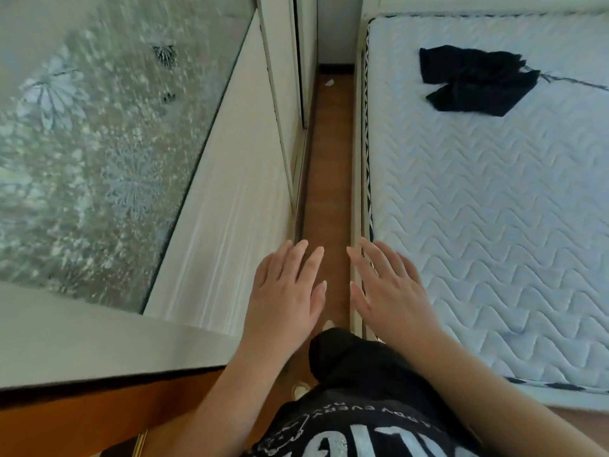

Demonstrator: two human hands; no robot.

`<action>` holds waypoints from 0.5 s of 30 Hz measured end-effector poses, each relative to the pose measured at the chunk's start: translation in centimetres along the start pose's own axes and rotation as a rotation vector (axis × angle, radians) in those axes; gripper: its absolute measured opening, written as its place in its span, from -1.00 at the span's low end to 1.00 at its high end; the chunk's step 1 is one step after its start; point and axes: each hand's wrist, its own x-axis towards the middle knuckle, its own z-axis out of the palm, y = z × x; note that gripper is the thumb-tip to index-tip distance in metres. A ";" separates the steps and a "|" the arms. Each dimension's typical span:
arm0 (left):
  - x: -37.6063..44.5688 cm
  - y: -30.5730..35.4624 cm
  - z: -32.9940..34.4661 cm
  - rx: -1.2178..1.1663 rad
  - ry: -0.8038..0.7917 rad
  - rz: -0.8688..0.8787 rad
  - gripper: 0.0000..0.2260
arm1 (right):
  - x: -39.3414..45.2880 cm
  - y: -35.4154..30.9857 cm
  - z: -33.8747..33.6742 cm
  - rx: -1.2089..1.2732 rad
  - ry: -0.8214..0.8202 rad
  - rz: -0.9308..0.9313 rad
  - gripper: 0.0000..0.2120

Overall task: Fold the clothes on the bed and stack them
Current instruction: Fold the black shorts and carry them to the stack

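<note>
You are standing in the narrow aisle beside the bed (494, 192) with your left hand (286, 288) and right hand (389, 288) both held out flat, fingers spread and holding nothing. The black garment (474, 82) is lying crumpled far up the mattress (well out of reach), so walk closer before reaching, then take it by two corners and spread it flat before folding.

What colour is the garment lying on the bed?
Black garment, crumpled on the white quilted mattress; head view.
</note>
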 end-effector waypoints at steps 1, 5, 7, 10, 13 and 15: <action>1.3 0.0 0.0 -0.013 0.025 -0.007 -0.53 | 1.2 0.3 0.0 -0.001 -0.010 0.008 -0.50; 7.1 -0.3 1.0 -0.039 0.038 -0.050 -0.55 | 7.7 2.3 0.5 -0.008 -0.029 0.025 -0.49; 9.4 -0.6 2.3 -0.067 -0.015 -0.125 -0.55 | 11.1 3.5 0.8 -0.005 -0.037 0.000 -0.49; 13.0 -1.0 4.2 -0.127 -0.121 -0.189 -0.52 | 15.6 5.4 0.9 0.016 -0.076 -0.011 -0.49; 17.3 -0.6 4.6 -0.113 -0.105 -0.144 -0.55 | 19.3 7.5 0.3 0.003 -0.109 -0.003 -0.48; 20.7 0.0 4.6 -0.093 -0.071 -0.086 -0.57 | 21.5 9.2 -0.2 0.006 -0.101 -0.004 -0.49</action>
